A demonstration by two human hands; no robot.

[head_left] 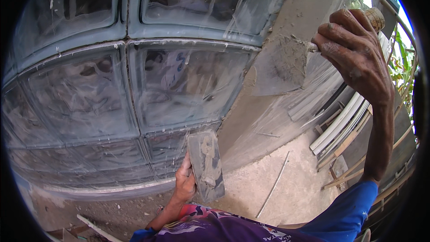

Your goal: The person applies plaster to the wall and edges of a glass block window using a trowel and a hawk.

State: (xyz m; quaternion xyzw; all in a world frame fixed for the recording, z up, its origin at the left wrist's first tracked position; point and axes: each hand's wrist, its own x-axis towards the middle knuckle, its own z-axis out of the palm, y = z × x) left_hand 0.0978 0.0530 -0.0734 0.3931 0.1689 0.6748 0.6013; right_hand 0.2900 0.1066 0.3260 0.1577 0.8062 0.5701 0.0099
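Note:
My right hand [356, 51] is raised at the upper right, its fingers closed round the handle of a trowel. The round wooden end of that handle [375, 19] sticks out past my knuckles. The trowel's blade [274, 72] lies at the strip of grey mortar [248, 123] along the wall's edge, with wet mortar on it. Lower down, my left hand [184, 183] grips a flat rectangular plastering board [205, 163] by its side. Smears and a small lump of mortar cover its face. Fingers behind the board are hidden.
A glass block wall [85, 98] with mortar-splashed panes fills the left. At right, white pipes [342, 123] and wooden boards are stacked. A thin rod [273, 183] lies on the concrete floor [255, 177]. A pale stick [96, 228] lies at lower left.

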